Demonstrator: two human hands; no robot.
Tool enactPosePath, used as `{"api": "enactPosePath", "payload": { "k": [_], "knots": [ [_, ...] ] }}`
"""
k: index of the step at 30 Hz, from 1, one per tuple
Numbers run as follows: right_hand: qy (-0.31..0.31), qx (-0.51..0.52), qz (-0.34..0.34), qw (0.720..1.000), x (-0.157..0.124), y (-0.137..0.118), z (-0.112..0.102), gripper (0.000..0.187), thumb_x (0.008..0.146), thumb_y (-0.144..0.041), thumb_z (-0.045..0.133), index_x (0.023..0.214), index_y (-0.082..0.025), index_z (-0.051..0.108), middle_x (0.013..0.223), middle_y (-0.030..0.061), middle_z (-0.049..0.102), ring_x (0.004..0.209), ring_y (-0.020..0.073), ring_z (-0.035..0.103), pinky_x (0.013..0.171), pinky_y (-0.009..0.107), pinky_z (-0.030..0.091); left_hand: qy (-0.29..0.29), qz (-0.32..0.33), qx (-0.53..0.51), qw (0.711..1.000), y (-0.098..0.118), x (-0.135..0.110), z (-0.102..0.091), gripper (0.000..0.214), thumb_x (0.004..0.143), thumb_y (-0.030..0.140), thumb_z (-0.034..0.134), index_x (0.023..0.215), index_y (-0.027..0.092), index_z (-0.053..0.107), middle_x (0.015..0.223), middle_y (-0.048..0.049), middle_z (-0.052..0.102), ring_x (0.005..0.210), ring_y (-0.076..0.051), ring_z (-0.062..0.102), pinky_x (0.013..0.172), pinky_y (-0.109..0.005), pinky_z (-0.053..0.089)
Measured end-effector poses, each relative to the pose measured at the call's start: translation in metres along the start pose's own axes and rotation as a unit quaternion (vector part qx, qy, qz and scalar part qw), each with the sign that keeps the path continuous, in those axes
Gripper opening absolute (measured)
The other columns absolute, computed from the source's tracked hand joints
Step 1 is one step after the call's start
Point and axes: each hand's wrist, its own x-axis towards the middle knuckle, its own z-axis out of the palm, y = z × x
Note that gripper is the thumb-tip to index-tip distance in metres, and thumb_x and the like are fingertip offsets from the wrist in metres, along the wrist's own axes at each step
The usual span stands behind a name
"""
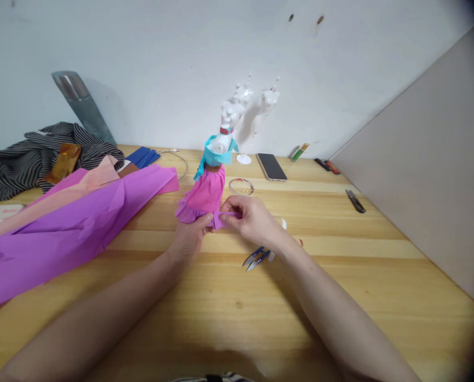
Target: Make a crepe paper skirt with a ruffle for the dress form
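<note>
A white doll figure [229, 114] leans in front of the wall, dressed in a turquoise top [217, 154] and a pink skirt [208, 190]. Purple ruffled trim [187, 211] runs along the skirt's lower edge. My left hand [190, 236] pinches the hem from below, thumb on top of the trim. Just to its right, my right hand [247, 215] grips the loose end of a purple strip [220, 220] between thumb and fingers. Blue-handled thread snips [256, 258] lie beneath my right wrist, partly covered by it.
Purple and peach sheets [113, 217] spread over the left side, near a striped cloth [18, 154] and a leaning bottle [81, 106]. Behind my hands lie a wire ring [242, 186], a phone [271, 166] and a green tube [299, 152]. Dark snips [355, 201] rest at right.
</note>
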Motion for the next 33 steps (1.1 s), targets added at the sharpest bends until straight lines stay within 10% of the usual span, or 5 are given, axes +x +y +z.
{"api": "enactPosePath", "payload": {
  "k": [33],
  "knots": [
    [0.007, -0.012, 0.013, 1.000, 0.0007, 0.0005, 0.0000, 0.009, 0.072, -0.015, 0.056, 0.063, -0.017, 0.057, 0.055, -0.0035, 0.048, 0.052, 0.0094, 0.039, 0.053, 0.023, 0.029, 0.023, -0.012, 0.011, 1.000, -0.0002, -0.0018, 0.0002, 0.025, 0.060, 0.021, 0.076, 0.081, 0.022, 0.061, 0.080, 0.0033, 0.063, 0.068, -0.011, 0.057, 0.053, -0.023, 0.043]
  ]
}}
